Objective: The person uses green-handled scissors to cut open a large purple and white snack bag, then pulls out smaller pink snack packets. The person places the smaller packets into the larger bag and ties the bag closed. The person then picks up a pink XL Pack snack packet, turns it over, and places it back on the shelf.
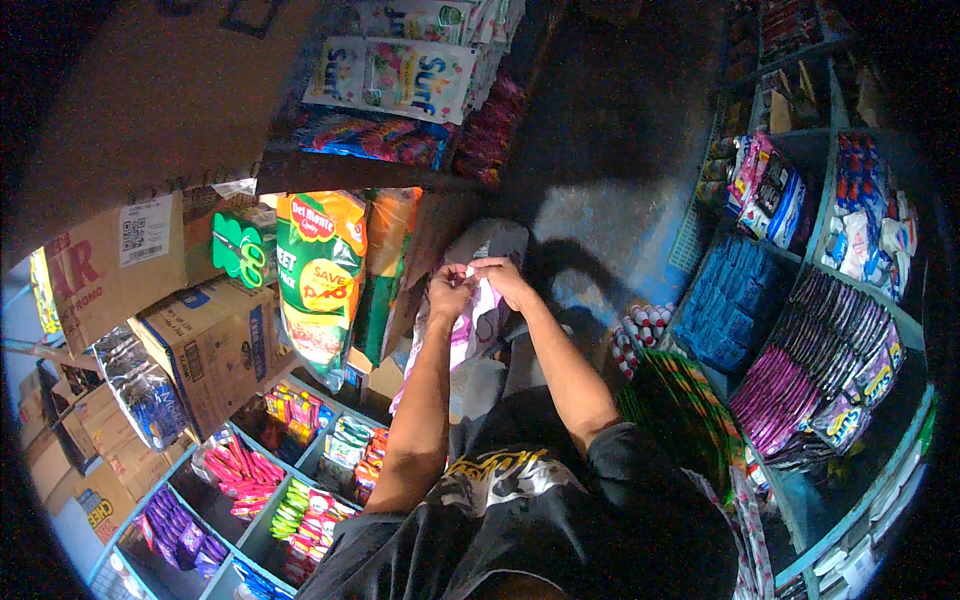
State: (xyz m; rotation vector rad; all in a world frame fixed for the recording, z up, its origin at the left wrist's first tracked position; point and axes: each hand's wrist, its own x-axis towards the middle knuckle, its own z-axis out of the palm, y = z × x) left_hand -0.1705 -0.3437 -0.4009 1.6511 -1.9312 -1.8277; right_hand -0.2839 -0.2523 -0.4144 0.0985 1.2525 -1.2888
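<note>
My left hand (449,291) and my right hand (505,280) meet in front of me, fingertips almost touching. Between them they pinch a small white edge, which seems to belong to a white and pink plastic bag (486,309). The bag extends below my hands, partly behind my left forearm. What it contains cannot be made out. Just to the left hangs a large green and orange Del Monte pack (322,277), with another orange and green pack (390,262) beside it.
Cardboard boxes (214,352) are stacked at left, above a divided shelf of colourful sachets (240,472). Surf sachets (397,75) lie on a higher shelf. Blue shelves at right hold blue packets (724,307) and purple sachets (780,397). Red and white bottles (641,330) stand near the floor (592,217).
</note>
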